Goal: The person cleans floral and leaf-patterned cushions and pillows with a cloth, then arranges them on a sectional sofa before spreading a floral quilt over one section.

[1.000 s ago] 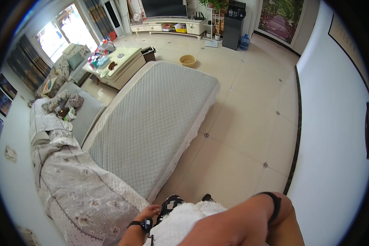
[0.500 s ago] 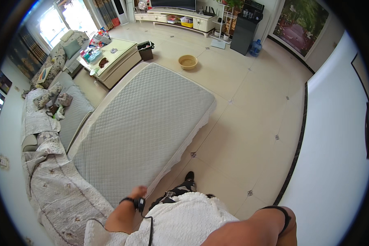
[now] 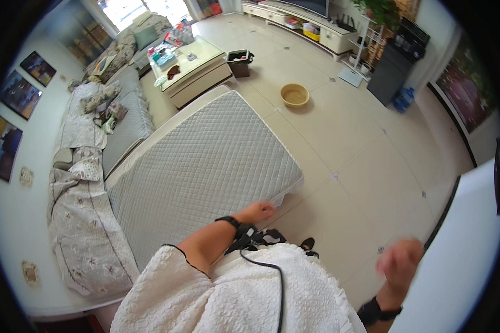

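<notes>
A grey quilted mattress cover lies over a low bed, its pale skirt hanging along the near right side. Just over that edge is my left hand, its fingers loosely bent and slightly apart, with nothing visible in them. A black band circles the wrist, and a dark cable runs down over my white textured top. My right hand hangs in the air at the lower right, beside the white wall. Motion smears its fingers, and no held object shows. A dark band sits on that wrist too.
A tan basin stands on the tiled floor beyond the bed. Behind the bed are a coffee table with clutter and a dark bin. A covered sofa lines the left wall. A water bottle stands at right.
The view has shifted forward along the bed. My left hand has moved toward the bed's right corner. My right hand has come into sight, where only the bent arm showed before.
</notes>
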{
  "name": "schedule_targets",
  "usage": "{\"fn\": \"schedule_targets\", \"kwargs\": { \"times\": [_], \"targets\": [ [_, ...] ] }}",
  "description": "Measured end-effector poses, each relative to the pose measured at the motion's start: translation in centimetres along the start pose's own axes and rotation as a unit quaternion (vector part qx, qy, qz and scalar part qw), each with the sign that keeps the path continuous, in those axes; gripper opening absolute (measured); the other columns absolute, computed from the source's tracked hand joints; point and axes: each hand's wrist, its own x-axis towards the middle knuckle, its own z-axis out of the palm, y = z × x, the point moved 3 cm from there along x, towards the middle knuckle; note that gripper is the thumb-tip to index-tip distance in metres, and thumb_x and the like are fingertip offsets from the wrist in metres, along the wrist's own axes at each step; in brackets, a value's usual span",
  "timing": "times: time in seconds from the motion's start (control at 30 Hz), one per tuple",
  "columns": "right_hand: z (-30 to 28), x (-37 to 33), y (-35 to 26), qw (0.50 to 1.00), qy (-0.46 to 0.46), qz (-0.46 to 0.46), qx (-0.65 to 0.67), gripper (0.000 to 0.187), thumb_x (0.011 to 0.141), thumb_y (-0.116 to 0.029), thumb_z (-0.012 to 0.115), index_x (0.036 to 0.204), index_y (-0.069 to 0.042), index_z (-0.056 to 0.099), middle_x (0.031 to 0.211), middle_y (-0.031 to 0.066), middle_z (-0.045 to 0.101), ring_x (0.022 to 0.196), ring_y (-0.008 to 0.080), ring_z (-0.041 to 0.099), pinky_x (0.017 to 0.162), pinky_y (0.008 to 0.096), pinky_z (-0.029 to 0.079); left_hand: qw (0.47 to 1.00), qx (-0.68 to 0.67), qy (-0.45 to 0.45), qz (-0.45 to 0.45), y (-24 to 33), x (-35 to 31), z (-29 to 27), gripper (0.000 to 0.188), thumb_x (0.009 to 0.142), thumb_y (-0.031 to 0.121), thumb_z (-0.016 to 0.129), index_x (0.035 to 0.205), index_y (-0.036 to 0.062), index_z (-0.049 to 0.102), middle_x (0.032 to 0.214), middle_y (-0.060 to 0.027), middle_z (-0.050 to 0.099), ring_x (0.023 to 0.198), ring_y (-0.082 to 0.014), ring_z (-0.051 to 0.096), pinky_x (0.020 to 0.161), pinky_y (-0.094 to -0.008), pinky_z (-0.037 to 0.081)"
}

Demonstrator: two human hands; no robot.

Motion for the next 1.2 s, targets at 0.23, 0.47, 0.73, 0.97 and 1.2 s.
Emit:
{"fn": "schedule_targets", "kwargs": {
  "times": [0.23, 0.47, 0.73, 0.97, 1.2],
  "targets": [
    [-27.6, 9.5, 25.3, 0.86, 0.064, 0.428, -0.271, 0.012, 0.085, -0.01, 0.053, 0.093, -0.003, 0.058, 0.064, 0.0017, 0.055, 0.048, 0.0097, 0.049, 0.041, 0.0235, 0.04, 0.903, -0.199, 0.223, -0.307, -10.9, -6.6, -1.8, 0.021, 0.082, 0.02, 0.055, 0.094, 0.0039, 0.061, 0.074, -0.0046, 0.063, 0.073, -0.0124, 0.061, 0.063, -0.0267, 0.05],
    [-36.3, 15.2, 32.7, 0.781, 0.19, 0.579, -0.137, 0.014, 0.082, -0.012, 0.051, 0.079, 0.0, 0.057, 0.061, 0.0088, 0.055, 0.046, 0.0151, 0.05, 0.041, 0.0276, 0.042, 0.887, 0.06, 0.213, -0.405, -17.5, -3.8, 3.9, 0.024, 0.076, 0.02, 0.059, 0.095, 0.0043, 0.062, 0.077, -0.0117, 0.064, 0.071, -0.0222, 0.062, 0.065, -0.0343, 0.049],
    [-39.1, 42.9, 32.6, 0.828, 0.154, 0.509, -0.178, 0.014, 0.083, -0.011, 0.05, 0.081, 0.002, 0.057, 0.062, 0.0094, 0.055, 0.049, 0.0157, 0.051, 0.045, 0.0281, 0.044, 0.939, -0.244, 0.24, -0.04, 13.5, 25.7, -14.1, 0.031, 0.08, 0.017, 0.054, 0.11, 0.008, 0.056, 0.086, -0.007, 0.063, 0.079, -0.0146, 0.058, 0.072, -0.0295, 0.046],
    [-43.9, 65.8, 41.4, 0.869, -0.007, 0.458, -0.186, 0.015, 0.084, -0.011, 0.05, 0.088, 0.002, 0.055, 0.064, 0.0095, 0.055, 0.055, 0.0169, 0.053, 0.05, 0.0294, 0.045, 0.835, -0.314, 0.444, -0.078, 7.4, 31.1, -22.7, 0.029, 0.077, 0.019, 0.06, 0.104, 0.0102, 0.059, 0.084, -0.0071, 0.062, 0.07, -0.0161, 0.056, 0.064, -0.0297, 0.048],
    [-20.0, 89.8, 38.5, 0.78, -0.182, 0.529, -0.282, 0.018, 0.086, -0.013, 0.048, 0.102, -0.004, 0.05, 0.07, 0.0082, 0.056, 0.057, 0.0181, 0.054, 0.052, 0.0301, 0.048, 0.42, -0.562, 0.613, -0.363, 2.9, 23.4, -17.6, 0.021, 0.084, 0.01, 0.051, 0.104, 0.0051, 0.055, 0.078, -0.0079, 0.06, 0.062, -0.0149, 0.059, 0.049, -0.0266, 0.048]
  ]
}}
